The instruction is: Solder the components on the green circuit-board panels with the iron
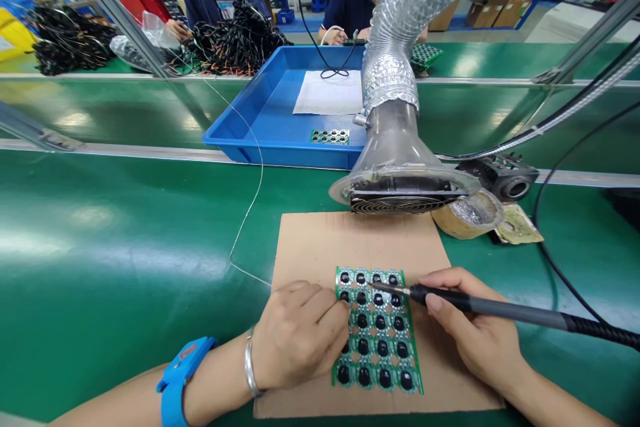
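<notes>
A green panel of small circuit boards (381,333), with rows of round black parts, lies on a cardboard sheet (310,240). My right hand (475,327) grips a soldering iron (465,301) like a pen, its tip over the upper rows of the panel. My left hand (303,333) is closed at the panel's left edge and covers part of it. Thin solder wire (249,210) runs down from the back and into this hand; its end is hidden by the fingers.
A fume extractor hood (405,180) on a foil duct hangs behind the cardboard. Right of it are a tape roll (467,213), a yellow sponge (517,225) and an iron stand (505,177). A blue tray (285,153) holds paper and another panel. Two people sit across the bench beside cable bundles (240,40).
</notes>
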A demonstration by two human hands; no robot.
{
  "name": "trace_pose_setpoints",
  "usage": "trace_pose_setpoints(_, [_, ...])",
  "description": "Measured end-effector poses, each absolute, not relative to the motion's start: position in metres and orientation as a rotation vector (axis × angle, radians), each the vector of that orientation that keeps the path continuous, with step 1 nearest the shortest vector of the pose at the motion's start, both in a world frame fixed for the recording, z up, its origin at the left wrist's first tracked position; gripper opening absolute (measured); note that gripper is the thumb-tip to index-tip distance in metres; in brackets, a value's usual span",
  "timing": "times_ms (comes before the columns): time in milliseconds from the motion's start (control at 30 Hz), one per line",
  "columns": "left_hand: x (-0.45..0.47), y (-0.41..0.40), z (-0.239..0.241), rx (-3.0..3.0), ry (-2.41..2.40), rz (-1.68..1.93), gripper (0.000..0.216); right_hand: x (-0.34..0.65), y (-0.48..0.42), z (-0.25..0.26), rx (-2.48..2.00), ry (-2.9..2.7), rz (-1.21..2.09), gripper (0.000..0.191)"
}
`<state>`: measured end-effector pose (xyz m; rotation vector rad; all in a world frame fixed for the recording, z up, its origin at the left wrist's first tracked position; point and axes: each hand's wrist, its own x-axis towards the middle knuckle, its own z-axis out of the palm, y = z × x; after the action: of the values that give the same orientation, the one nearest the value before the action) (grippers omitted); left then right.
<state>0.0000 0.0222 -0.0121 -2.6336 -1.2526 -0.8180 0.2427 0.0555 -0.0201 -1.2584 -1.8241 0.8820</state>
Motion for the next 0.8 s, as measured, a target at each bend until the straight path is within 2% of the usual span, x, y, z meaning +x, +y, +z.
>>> trace_pose_setpoints(300, [0.006, 0.02, -0.01, -2.613, -1.274, -0.862, 0.011, 0.262, 0.057, -0.03, -1.232, -1.402, 1.147, 0.009])
trace_pose_setpoints(800, [0.015, 0.03, -0.014, -2.658, -1.185, -0.777, 0.006, 0.259, 0.06, -0.026, -1.332, -1.586, 1.01, 0.01])
